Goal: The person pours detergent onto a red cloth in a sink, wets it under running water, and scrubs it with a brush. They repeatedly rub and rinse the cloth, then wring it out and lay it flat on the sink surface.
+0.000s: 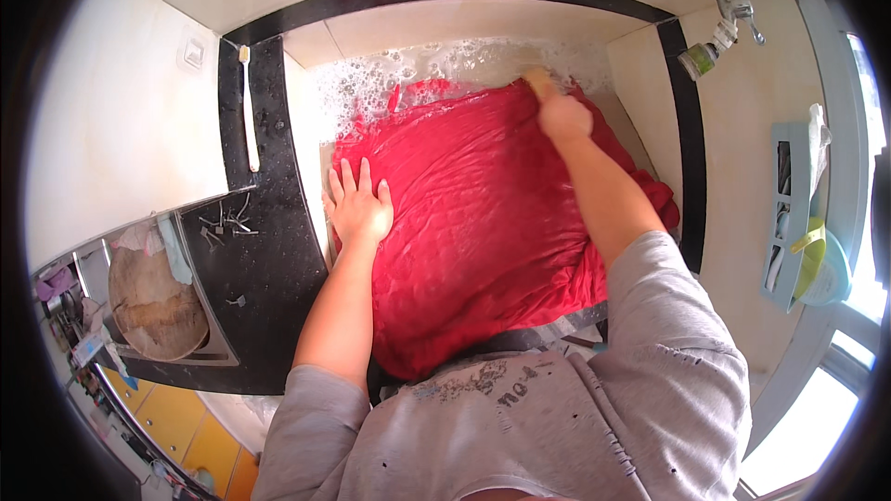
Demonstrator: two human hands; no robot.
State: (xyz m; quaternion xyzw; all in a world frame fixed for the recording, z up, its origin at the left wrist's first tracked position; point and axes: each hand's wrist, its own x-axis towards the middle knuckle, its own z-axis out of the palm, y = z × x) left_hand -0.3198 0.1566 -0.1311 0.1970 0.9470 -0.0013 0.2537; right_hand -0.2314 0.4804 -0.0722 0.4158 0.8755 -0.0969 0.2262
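Observation:
A wet red cloth (466,209) is spread over the front of a tiled wash basin (431,24), its near edge hanging towards my body. My left hand (358,205) lies flat on the cloth's left side with the fingers apart. Near the far right corner of the cloth, my right hand (565,117) grips a yellowish scrubbing brush (538,81). The hand and the brush are blurred, and the brush's underside is hidden. Soapy water (376,80) with bubbles fills the back of the basin, and a bit of red fabric shows in it.
A white toothbrush (248,111) lies on the black counter (257,257) at left, near small grey clips or scraps (230,223). A round wooden board (156,299) is farther left. Metal taps (731,10) project at upper right. A pale blue rack (786,216) hangs on the right wall.

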